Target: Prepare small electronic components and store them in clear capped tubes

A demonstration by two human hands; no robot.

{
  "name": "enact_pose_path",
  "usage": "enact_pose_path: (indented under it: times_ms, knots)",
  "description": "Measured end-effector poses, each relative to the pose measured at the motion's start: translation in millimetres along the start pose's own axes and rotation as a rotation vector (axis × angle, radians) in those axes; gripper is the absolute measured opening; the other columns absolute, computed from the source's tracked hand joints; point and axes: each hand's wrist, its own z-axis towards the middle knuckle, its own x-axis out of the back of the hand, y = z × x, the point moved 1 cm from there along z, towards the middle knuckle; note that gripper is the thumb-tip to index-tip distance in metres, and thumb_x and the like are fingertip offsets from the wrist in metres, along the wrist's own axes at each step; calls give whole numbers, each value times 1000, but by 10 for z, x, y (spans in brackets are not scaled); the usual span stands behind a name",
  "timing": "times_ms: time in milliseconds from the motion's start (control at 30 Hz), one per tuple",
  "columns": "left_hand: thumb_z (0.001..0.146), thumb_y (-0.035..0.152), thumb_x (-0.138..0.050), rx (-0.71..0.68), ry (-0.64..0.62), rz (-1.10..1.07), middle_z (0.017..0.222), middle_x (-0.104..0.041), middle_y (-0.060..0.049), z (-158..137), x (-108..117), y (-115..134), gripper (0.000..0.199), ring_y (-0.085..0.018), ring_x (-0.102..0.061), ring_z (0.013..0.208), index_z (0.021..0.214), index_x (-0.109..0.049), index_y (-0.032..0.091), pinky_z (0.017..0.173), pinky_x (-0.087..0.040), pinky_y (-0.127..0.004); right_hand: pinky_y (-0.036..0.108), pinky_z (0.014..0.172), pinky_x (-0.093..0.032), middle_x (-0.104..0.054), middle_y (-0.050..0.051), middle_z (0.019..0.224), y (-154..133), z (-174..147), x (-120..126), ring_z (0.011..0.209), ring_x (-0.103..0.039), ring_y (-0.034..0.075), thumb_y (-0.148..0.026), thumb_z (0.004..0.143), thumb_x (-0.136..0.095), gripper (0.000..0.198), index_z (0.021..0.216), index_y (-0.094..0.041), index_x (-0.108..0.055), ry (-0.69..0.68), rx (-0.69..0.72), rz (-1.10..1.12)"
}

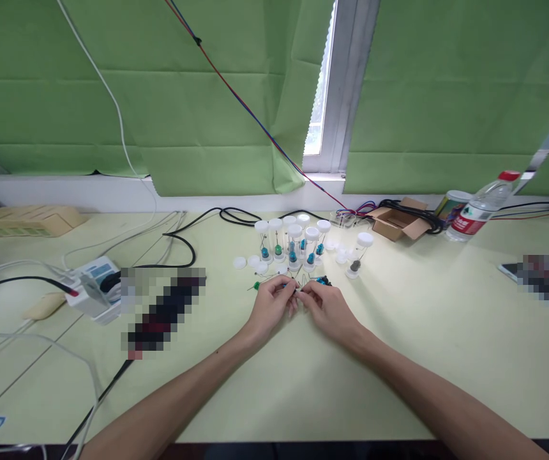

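My left hand and my right hand meet over the table, fingertips pinched together around something small and thin that I cannot make out. Just beyond them stands a group of clear vials with white caps, several holding a small blue or green piece with thin wires. Apart on the right, another vial contains a dark grey piece. A loose green piece with a wire lies left of my left hand. Blue and dark pieces lie right behind my right fingers, partly hidden. Loose white caps lie near the vials.
A power strip with cables is on the left, near a blurred dark object. An open cardboard box, a water bottle and a can stand at the back right. A phone-like object lies far right.
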Motion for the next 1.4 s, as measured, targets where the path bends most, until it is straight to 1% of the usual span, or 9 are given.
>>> enact_pose_path:
  times_ms: [167,300,367,533,767,933,1000,1167,1400]
  knots:
    - [86,37,-60,-9,-17,-8,55,-57,1,0,8,-13,24,-10,-49,45,74,-61,16,51,-40,-24,27,57,-37,-54,-1,58,-2,4,-3,54,-48,14,-32,98,-39,38,63,-21,-48,12,-8,-56]
    - [86,37,-60,-10,6,7,57,-59,1,-6,12,-3,23,-10,-49,45,77,-62,16,50,-40,-24,26,57,-41,-63,0,68,-2,-8,-13,59,-55,15,-31,92,-53,10,91,-21,-57,19,-47,41]
    - [85,38,-61,0,15,13,58,-61,0,-7,11,2,23,-10,-49,45,79,-62,16,50,-39,-24,26,59,-44,-65,0,73,0,-14,-20,63,-59,16,-29,89,-57,12,97,-21,-55,18,-47,68]
    - [86,37,-60,-11,7,42,55,-58,2,0,12,-10,23,-10,-49,45,77,-62,16,51,-40,-24,25,61,-44,-65,1,74,10,-16,-26,65,-59,15,-26,92,-53,8,88,-20,-56,1,-19,57]
    - [87,37,-59,-32,-17,24,55,-56,2,-10,13,-18,24,-10,-48,45,75,-61,16,50,-39,-24,26,58,-36,-57,-1,62,-1,0,-12,57,-49,14,-31,98,-40,34,68,-20,-51,-7,-11,-61]
    - [86,37,-60,-22,28,24,57,-58,1,-6,16,15,23,-10,-49,46,77,-61,16,50,-40,-24,25,58,-40,-63,-1,70,-5,-6,-24,60,-55,15,-30,93,-52,10,93,-21,-55,-12,-63,29]
    - [85,37,-61,-17,42,22,59,-59,0,-3,19,19,23,-10,-49,46,77,-62,16,50,-40,-24,24,59,-41,-63,-1,72,-6,-12,-30,62,-57,15,-28,91,-55,9,95,-20,-53,-9,-60,61]
    - [85,35,-61,-40,33,31,57,-58,1,-3,17,17,21,-10,-49,46,76,-62,16,50,-40,-23,24,59,-40,-63,0,73,6,-19,-33,63,-56,14,-26,92,-52,8,87,-20,-54,-1,-23,65]
    - [86,36,-60,-45,12,23,56,-57,1,-5,12,-6,24,-11,-50,48,74,-61,16,50,-40,-24,26,59,-36,-57,-1,62,5,3,-22,57,-51,14,-30,98,-40,36,66,-20,-51,-12,12,-66]
